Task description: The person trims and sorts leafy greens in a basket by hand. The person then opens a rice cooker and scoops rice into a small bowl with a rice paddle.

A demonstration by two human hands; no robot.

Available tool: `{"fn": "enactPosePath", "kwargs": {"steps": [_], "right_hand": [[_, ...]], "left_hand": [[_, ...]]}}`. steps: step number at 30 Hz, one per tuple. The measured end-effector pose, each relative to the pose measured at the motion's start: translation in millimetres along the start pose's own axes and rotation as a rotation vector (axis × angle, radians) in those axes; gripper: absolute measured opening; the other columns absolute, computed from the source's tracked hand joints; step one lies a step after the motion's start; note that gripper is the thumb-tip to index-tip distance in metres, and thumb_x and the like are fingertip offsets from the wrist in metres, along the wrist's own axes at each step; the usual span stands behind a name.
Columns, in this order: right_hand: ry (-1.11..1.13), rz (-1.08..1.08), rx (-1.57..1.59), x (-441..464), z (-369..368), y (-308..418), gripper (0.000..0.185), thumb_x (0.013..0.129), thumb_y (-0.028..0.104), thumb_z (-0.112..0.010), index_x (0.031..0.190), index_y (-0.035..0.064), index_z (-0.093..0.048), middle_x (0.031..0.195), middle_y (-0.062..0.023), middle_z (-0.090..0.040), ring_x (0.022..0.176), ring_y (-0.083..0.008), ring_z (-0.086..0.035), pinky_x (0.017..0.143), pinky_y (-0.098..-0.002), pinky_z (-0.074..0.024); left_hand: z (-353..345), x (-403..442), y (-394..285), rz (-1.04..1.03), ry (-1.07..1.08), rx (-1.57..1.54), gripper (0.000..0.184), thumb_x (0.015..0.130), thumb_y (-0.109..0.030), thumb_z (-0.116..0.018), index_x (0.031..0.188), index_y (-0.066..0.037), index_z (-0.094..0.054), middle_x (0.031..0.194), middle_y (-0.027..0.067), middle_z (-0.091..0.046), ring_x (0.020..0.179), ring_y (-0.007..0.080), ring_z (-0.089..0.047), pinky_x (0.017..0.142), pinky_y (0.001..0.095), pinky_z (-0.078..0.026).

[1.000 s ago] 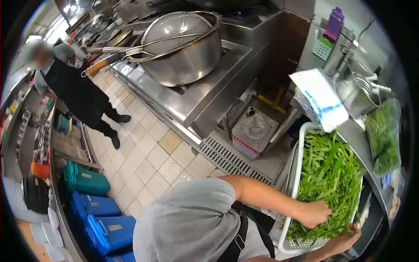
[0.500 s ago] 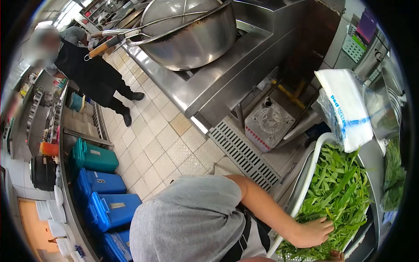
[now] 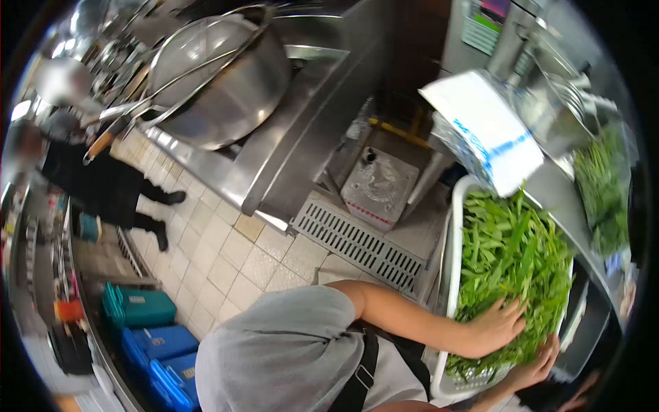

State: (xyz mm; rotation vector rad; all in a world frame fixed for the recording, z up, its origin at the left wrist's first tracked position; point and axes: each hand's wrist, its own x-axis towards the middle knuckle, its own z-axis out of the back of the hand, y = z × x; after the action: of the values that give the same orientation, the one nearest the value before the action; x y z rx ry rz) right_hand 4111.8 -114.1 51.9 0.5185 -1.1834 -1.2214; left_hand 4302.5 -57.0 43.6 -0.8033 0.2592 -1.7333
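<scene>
My left hand [image 3: 495, 329] rests on cut green leafy vegetables [image 3: 504, 254], palm down, with its fingers spread. Close by, below and to the right, my right hand [image 3: 539, 365] lies against the greens near the basket's edge, fingers extended. Neither hand visibly holds anything. The greens fill a white perforated basket [image 3: 453, 240]. A white plastic package with blue print [image 3: 487, 134] lies at the basket's far end. To the right is a clear bag of greens [image 3: 600, 185].
A large metal pot [image 3: 233, 103] with a strainer sits on the steel stove [image 3: 274, 161]. A person in a black apron [image 3: 96, 182] stands at the left, another partly hidden behind. Lidded blue bins [image 3: 161, 343], a green bin [image 3: 141, 305] and a floor grate [image 3: 357, 240] are below.
The view has swung around and back. My left hand has gone from closed in the greens to spread on top. My right hand's fingers now extend over the greens.
</scene>
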Motion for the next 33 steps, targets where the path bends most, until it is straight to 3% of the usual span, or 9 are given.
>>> {"fn": "enactPosePath", "kwargs": {"steps": [4,6,8,11,14,16,18,24,33], "right_hand": [[0.043,-0.208,0.350,9,-10,14,0.040,0.096,0.024,-0.036,0.117,-0.0051,-0.052,0.123,-0.0156,-0.054,0.116,-0.0253,-0.051,0.094,-0.0352,-0.0409],[-0.068,-0.091,0.172,6,-13,11,0.035,0.097,0.031,-0.040,0.099,-0.0016,-0.054,0.098,-0.0149,-0.061,0.091,-0.0225,-0.061,0.084,-0.0355,-0.0470],[-0.028,-0.136,0.372,7,-9,-5,0.024,0.096,0.026,-0.044,0.086,0.0047,-0.049,0.076,-0.0034,-0.053,0.062,-0.0105,-0.049,0.059,-0.0262,-0.0454],[-0.097,-0.250,0.294,7,-24,17,0.020,0.097,0.026,-0.043,0.088,0.0085,-0.046,0.067,0.0003,-0.044,0.053,-0.0078,-0.041,0.050,-0.0222,-0.0397],[0.031,-0.214,0.203,8,-29,21,0.020,0.092,0.024,-0.055,0.091,0.0067,-0.046,0.066,0.0016,-0.044,0.054,-0.0063,-0.043,0.048,-0.0228,-0.0350],[0.032,0.046,-0.093,13,-36,39,0.027,0.084,0.022,-0.065,0.099,0.0049,-0.049,0.060,0.0021,-0.041,0.052,-0.0065,-0.042,0.047,-0.0257,-0.0342],[0.257,0.084,-0.154,24,-37,63,0.036,0.078,0.021,-0.070,0.105,0.0048,-0.053,0.055,-0.0022,-0.046,0.048,-0.0143,-0.047,0.048,-0.0332,-0.0364],[0.311,0.121,-0.450,49,-54,37,0.039,0.070,0.027,-0.076,0.100,0.0088,-0.060,0.065,-0.0153,-0.061,0.062,-0.0339,-0.059,0.056,-0.0421,-0.0434],[0.124,0.081,-0.374,20,-16,64,0.031,0.074,0.029,-0.072,0.093,0.0049,-0.064,0.060,-0.0129,-0.057,0.056,-0.0278,-0.058,0.057,-0.0390,-0.0448]], "left_hand": [[12,8,6,-0.016,0.003,-0.004,0.039,0.070,-0.008,-0.059,0.105,0.006,-0.051,0.127,0.0307,-0.042,0.109,0.0373,-0.045,0.084,0.0482,-0.041],[16,14,9,-0.020,-0.032,-0.016,0.037,0.068,-0.007,-0.060,0.102,0.005,-0.052,0.122,0.0299,-0.045,0.099,0.0369,-0.048,0.079,0.0471,-0.041],[27,23,12,-0.032,-0.059,-0.015,0.034,0.069,-0.006,-0.060,0.100,0.005,-0.052,0.119,0.0279,-0.047,0.097,0.0378,-0.048,0.079,0.0470,-0.042],[35,31,25,-0.075,-0.107,-0.075,0.028,0.073,-0.004,-0.060,0.099,0.001,-0.053,0.118,0.0213,-0.051,0.101,0.0381,-0.049,0.084,0.0470,-0.043],[46,45,50,-0.057,0.041,-0.194,0.025,0.074,-0.001,-0.062,0.097,-0.002,-0.054,0.116,0.0155,-0.055,0.104,0.0371,-0.052,0.090,0.0442,-0.043],[54,50,57,-0.094,0.067,-0.221,0.024,0.073,0.002,-0.063,0.095,-0.002,-0.054,0.114,0.0141,-0.056,0.105,0.0365,-0.053,0.094,0.0421,-0.042],[55,53,59,-0.147,0.025,-0.186,0.025,0.071,0.005,-0.063,0.093,-0.003,-0.054,0.110,0.0138,-0.058,0.101,0.0356,-0.054,0.088,0.0408,-0.043],[49,43,59,-0.214,-0.070,-0.179,0.030,0.070,-0.002,-0.068,0.095,-0.004,-0.052,0.094,0.0157,-0.056,0.090,0.0370,-0.053,0.080,0.0425,-0.043],[51,67,25,-0.129,-0.072,0.076,0.016,0.072,-0.014,-0.070,0.085,-0.005,-0.065,0.086,0.0130,-0.062,0.083,0.0305,-0.060,0.072,0.0419,-0.049]]}}
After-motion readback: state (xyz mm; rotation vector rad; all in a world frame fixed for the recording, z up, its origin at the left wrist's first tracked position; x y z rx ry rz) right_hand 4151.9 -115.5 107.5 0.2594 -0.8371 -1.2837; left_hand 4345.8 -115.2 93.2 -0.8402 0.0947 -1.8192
